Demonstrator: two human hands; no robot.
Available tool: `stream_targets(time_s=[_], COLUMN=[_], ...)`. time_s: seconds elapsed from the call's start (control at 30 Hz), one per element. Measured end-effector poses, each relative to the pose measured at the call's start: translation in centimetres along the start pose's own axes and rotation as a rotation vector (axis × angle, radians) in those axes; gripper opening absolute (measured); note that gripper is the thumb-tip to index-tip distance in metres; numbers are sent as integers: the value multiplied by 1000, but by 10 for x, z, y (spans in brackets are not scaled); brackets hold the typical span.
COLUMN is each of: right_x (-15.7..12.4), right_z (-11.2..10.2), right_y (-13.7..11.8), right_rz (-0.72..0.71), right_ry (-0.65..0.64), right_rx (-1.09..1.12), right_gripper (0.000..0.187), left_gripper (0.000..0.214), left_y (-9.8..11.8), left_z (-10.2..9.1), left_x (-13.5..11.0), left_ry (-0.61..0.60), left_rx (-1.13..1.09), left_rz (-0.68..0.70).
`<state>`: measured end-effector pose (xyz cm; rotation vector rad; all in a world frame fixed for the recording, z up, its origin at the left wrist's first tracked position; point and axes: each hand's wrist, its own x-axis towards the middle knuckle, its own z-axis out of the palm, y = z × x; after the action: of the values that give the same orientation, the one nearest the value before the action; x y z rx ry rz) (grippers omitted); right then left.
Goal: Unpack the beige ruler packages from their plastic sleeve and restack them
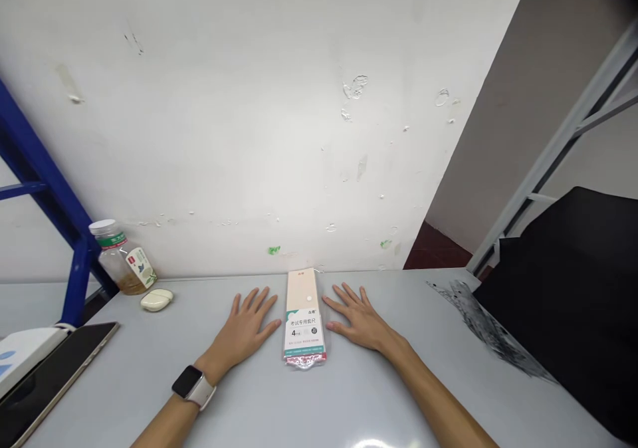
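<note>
A ruler set in a clear plastic packet (305,318) lies flat on the grey table, its long side pointing toward the wall. The label is white with teal and red bands, and a pale pink part shows above it. To the left of the packet, my left hand (245,327) rests palm down with fingers spread, holding nothing. A watch (188,383) with a light strap is on that wrist. My right hand (359,320) lies palm down to the right of the packet, its fingers also apart. Neither hand is touching the packet.
At the back left stand a clear jar (123,256) with a white lid and a small cream-coloured case (156,300). A tablet-like dark slab (54,375) with a white box (27,355) occupies the left edge. Black material (568,302) covers the right side. A white wall (249,135) bounds the back.
</note>
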<state>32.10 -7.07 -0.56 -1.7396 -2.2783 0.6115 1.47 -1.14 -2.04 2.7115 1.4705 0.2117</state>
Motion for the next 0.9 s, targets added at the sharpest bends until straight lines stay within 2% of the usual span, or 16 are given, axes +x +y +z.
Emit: stream_targets(time_s=[0.9], right_x=[1], right_z=[-1], right_y=[-1], right_rz=[10], right_ry=[-32], right_rx=[-28], right_gripper=[69], left_gripper=[66], left_y=[-1], left_z=[1], left_x=[-1], left_ry=[-5], left_rx=[11], left_rz=[1])
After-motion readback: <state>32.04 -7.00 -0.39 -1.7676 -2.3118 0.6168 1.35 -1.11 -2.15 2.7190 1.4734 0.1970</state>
